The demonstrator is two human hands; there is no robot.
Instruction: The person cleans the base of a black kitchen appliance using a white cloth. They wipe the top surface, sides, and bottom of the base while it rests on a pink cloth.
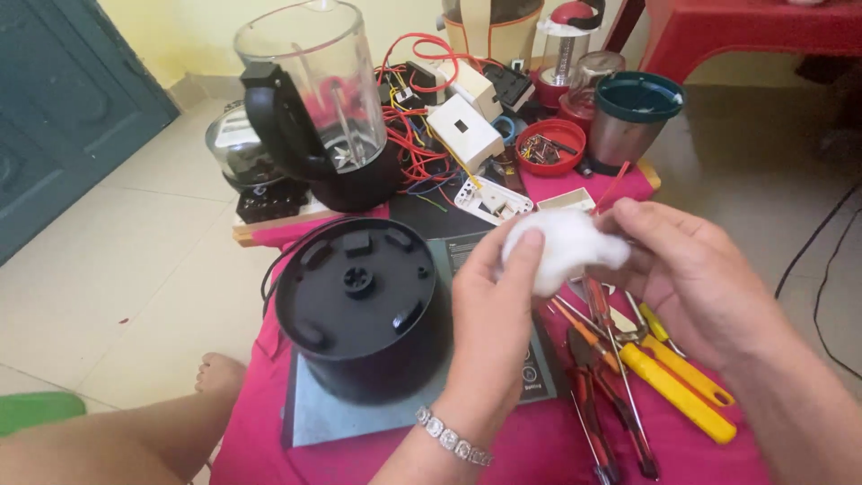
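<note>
Cotton wad [564,244] pinched in both my hands, above the worktop [539,445].
Left hand [493,310] grips at 8 o'clock, right hand [687,260] at 3. Black blender base [359,310] at 9, screwdrivers [628,368] at 6.

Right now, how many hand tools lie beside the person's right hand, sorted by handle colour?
Yellow-handled screwdrivers: 2
Red-handled screwdrivers: 2
Red-handled pliers: 1
Total: 5
Both hands, left hand and right hand, hold a white cotton wad above them.
</note>
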